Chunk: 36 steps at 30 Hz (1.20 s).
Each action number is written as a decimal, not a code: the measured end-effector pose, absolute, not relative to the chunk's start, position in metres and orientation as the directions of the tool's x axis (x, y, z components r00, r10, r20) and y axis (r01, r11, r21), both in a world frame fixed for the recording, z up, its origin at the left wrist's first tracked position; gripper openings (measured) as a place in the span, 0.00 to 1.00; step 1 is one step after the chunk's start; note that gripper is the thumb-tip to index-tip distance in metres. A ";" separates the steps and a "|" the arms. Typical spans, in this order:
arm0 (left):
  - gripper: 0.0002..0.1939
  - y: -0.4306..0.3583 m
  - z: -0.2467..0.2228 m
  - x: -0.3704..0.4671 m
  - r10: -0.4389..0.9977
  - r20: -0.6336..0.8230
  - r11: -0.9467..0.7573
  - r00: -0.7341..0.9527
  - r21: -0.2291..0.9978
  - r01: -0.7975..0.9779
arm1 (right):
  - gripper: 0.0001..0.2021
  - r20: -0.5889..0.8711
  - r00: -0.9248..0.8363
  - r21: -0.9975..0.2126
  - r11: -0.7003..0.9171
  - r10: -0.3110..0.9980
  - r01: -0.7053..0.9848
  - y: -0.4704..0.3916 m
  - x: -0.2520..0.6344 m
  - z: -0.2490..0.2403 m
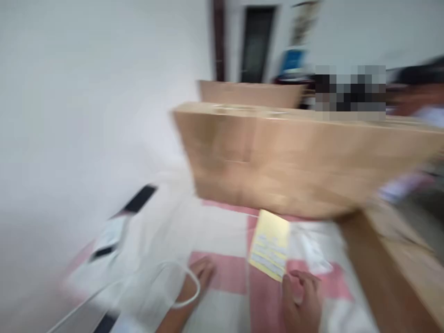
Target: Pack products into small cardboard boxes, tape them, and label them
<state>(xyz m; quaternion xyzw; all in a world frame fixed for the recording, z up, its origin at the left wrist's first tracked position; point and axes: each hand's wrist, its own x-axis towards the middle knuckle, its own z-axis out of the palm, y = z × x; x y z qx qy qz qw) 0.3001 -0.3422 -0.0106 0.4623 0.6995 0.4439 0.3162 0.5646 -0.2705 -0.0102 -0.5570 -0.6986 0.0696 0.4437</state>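
Head view, blurred throughout. I have both bare hands in frame at the lower edge, over a red-and-white checked cloth (222,231).

Right hand (303,298): thumb and forefinger stand apart, with cloth showing between them; the other fingers curl. The thumb tip meets the lower corner of a yellow note (269,243). I cannot tell whether it grips the paper or only rests against it.

Left hand (203,270): lies low over a red square of the cloth, fingers together and bent. Too smeared for me to say whether it is clenched or loose; I see nothing in it. A white cable (187,304) loops across the wrist and trails to the lower left.

Yellow note: lies tilted on the cloth, between the hands and the cardboard, nearer the right hand. It carries lines of writing, which I cannot read. Just right of it is a clear packet (314,249), contents not legible.

Surroundings: a tall cardboard panel (284,162) stands behind the note, with a brown board (388,273) slanting along the right. At far left I log a dark, flat object (140,199), near the white wall (86,92). Beyond the panel, at the right edge, another person (425,92) is partly visible.
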 end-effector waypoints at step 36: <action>0.27 -0.131 -0.020 0.013 0.470 0.113 0.158 -0.875 0.965 0.209 | 0.28 0.242 -0.792 -0.507 0.769 0.560 0.389 -0.129 0.133 0.052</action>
